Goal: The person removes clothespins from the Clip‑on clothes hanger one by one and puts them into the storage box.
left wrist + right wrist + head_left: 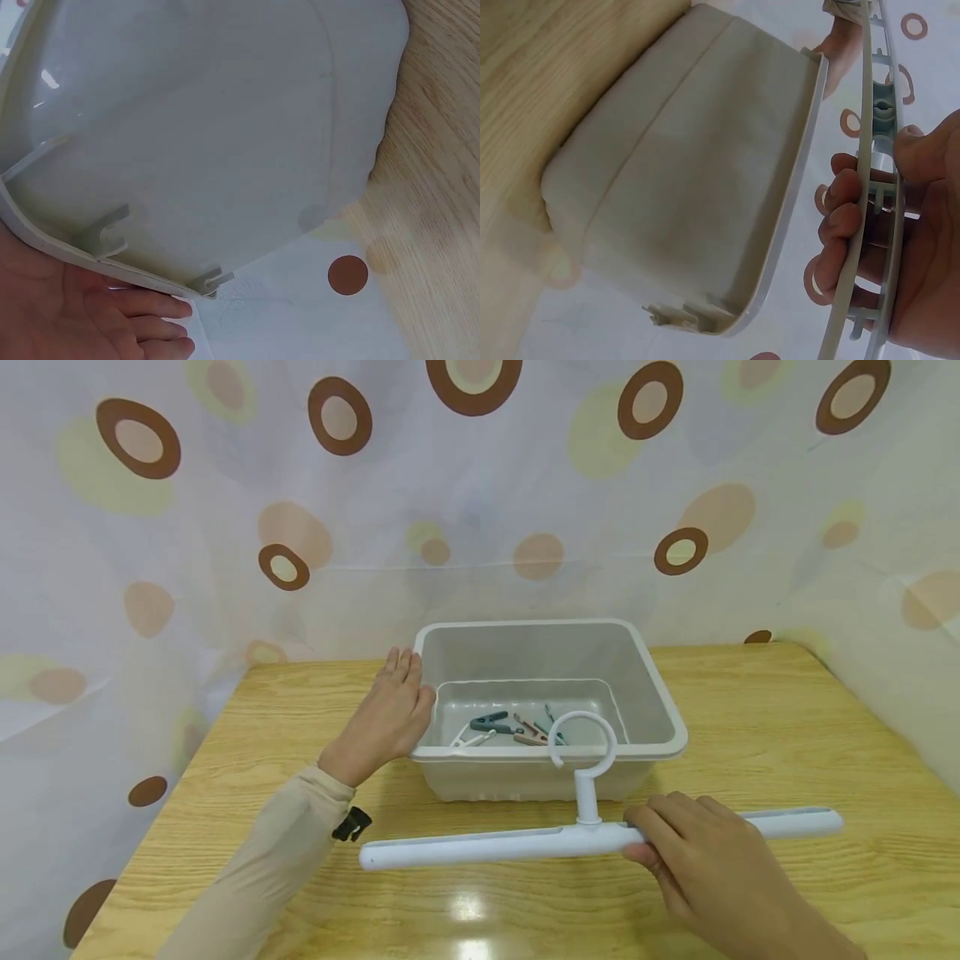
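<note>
A white plastic hanger (pixel 480 847) with a round hook is gripped by my right hand (pixel 708 860), just right of its neck. In the right wrist view, fingers and thumb wrap round the hanger's (pixel 847 300) ribbed, hollow bar. The hook overlaps the front rim of a grey plastic basin (pixel 660 727) in the head view. My left hand (pixel 386 714) rests flat with straight fingers along the basin's left rim. From the left wrist view, the palm and fingers (pixel 154 304) lie under the rim's edge. Several clips lie inside, among them a dark teal clip (pixel 491 725) and a white clip (pixel 474 740).
The basin stands on a wooden table (pixel 795 727), close to a back curtain (pixel 465 477) patterned with circles. A pinkish-brown clip (pixel 530 739) lies on the basin's floor. A black buckle (pixel 352 824) hangs at the left sleeve.
</note>
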Available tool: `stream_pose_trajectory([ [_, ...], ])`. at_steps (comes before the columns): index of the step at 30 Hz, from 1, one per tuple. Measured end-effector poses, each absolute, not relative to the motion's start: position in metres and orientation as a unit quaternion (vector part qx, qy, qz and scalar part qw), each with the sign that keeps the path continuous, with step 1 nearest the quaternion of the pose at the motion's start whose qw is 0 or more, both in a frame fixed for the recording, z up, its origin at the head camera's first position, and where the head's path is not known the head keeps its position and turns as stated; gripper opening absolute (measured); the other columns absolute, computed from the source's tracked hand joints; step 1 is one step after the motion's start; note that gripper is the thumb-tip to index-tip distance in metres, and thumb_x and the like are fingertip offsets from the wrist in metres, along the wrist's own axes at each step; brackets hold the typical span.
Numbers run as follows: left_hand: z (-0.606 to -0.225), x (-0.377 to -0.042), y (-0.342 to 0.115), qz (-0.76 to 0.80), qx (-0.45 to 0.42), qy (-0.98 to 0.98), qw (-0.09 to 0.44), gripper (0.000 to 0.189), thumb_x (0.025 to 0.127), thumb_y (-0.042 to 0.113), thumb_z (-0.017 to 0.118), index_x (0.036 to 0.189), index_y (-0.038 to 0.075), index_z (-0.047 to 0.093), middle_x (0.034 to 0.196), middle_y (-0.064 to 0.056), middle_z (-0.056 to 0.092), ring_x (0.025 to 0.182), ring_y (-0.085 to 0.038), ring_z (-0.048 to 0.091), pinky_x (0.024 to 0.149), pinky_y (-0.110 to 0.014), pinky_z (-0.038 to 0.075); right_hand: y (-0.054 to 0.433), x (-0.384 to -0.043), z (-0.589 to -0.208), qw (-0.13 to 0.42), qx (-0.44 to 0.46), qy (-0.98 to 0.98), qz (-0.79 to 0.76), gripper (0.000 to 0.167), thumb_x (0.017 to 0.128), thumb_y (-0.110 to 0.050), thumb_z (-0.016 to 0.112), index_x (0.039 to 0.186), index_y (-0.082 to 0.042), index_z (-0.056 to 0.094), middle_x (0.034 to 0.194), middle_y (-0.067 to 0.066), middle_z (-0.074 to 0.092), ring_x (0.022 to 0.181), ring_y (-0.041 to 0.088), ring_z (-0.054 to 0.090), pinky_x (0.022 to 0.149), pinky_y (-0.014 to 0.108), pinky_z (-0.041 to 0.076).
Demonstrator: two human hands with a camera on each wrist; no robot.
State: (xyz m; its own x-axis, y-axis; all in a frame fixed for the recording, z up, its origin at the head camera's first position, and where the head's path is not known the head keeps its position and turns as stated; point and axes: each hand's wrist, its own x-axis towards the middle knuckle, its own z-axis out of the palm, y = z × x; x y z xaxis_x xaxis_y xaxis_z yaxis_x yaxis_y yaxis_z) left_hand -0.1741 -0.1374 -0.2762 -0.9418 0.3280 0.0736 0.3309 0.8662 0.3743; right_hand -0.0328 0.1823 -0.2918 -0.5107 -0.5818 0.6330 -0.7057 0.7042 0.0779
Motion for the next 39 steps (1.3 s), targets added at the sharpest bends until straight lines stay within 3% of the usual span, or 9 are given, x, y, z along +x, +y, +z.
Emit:
stream_pose_trajectory([
  [6, -0.277, -0.174, -0.137, -0.199, -0.168, -0.966, -0.002, 0.06, 0.101, 0.024, 0.023, 0.146, -0.015, 0.016, 0.155, -0.03, 0.009, 0.145, -0.04, 0.0, 0.117, -0.048, 0.007, 0.181, -0.026, -0.307, 0.323, 0.397, -0.854, 0.098, 0.05, 0.106, -0.039, 0.026, 0.087, -0.008, 0.06, 0.076, -0.007, 0.052, 0.061, 0.008, 0.047, 0.051, 0.023, 0.039],
  [12, -0.277, -0.174, -0.136, -0.198, -0.163, -0.966, -0.003, 0.06, 0.101, 0.025, 0.022, 0.146, -0.015, 0.016, 0.154, -0.03, 0.009, 0.145, -0.039, -0.001, 0.117, -0.047, 0.007, 0.181, -0.021, -0.322, 0.283, 0.409, -0.86, 0.113, 0.045, 0.105, -0.04, 0.029, 0.086, -0.012, 0.059, 0.077, -0.011, 0.051, 0.061, 0.004, 0.043, 0.052, 0.02, 0.037],
  [19, -0.277, -0.172, -0.134, -0.197, -0.161, -0.967, -0.001, 0.061, 0.1, 0.026, 0.021, 0.145, -0.016, 0.016, 0.154, -0.031, 0.011, 0.145, -0.039, -0.001, 0.117, -0.046, 0.006, 0.18, -0.019, -0.336, 0.213, 0.408, -0.879, 0.127, 0.032, 0.102, -0.041, 0.042, 0.086, -0.018, 0.058, 0.077, -0.016, 0.049, 0.063, -0.001, 0.042, 0.052, 0.02, 0.038],
  [27, -0.278, -0.173, -0.136, -0.195, -0.162, -0.967, -0.009, 0.062, 0.101, 0.028, 0.022, 0.146, -0.014, 0.013, 0.155, -0.029, 0.007, 0.145, -0.037, -0.003, 0.117, -0.045, 0.005, 0.181, -0.022, -0.351, 0.118, 0.407, -0.894, 0.145, 0.02, 0.097, -0.031, 0.056, 0.085, -0.016, 0.058, 0.074, -0.018, 0.046, 0.062, -0.006, 0.037, 0.049, 0.019, 0.038],
  [39, -0.276, -0.173, -0.135, -0.175, -0.174, -0.969, -0.013, 0.065, 0.102, 0.031, 0.022, 0.147, -0.014, 0.008, 0.155, -0.029, 0.002, 0.145, -0.038, -0.005, 0.117, -0.045, 0.005, 0.175, -0.027, -0.359, -0.006, 0.39, -0.903, 0.18, 0.017, 0.098, -0.026, 0.055, 0.084, -0.016, 0.057, 0.07, -0.02, 0.041, 0.059, -0.006, 0.036, 0.05, 0.017, 0.039],
])
